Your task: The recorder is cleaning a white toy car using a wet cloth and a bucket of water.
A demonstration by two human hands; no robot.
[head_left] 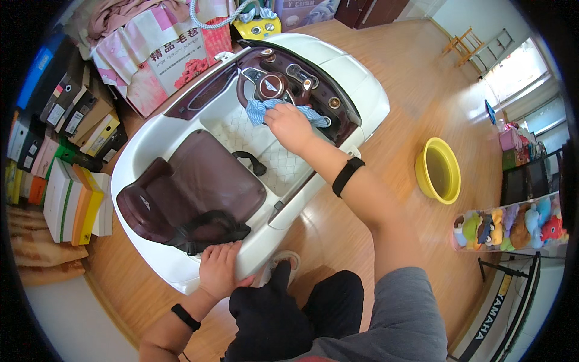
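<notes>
A white ride-on toy car (154, 267) with a dark brown seat (217, 167) stands in front of me. My right hand (287, 122) presses a blue-and-white striped cloth (258, 111) against the lower part of the brown steering wheel (272, 85). Part of the cloth sticks out to the right of the hand, below the dashboard (316, 97). My left hand (221, 269) grips the car's white side edge near the seat's back corner. Beside that hand, a black seat belt (212, 228) lies across the seat.
A yellow basin (420, 174) holding water sits on the wooden floor to the right. Stacked shoe boxes (77, 108) and a printed blanket box (167, 68) line the left and back. Plush toys (511, 226) fill a clear container at right, above a black stand (529, 289).
</notes>
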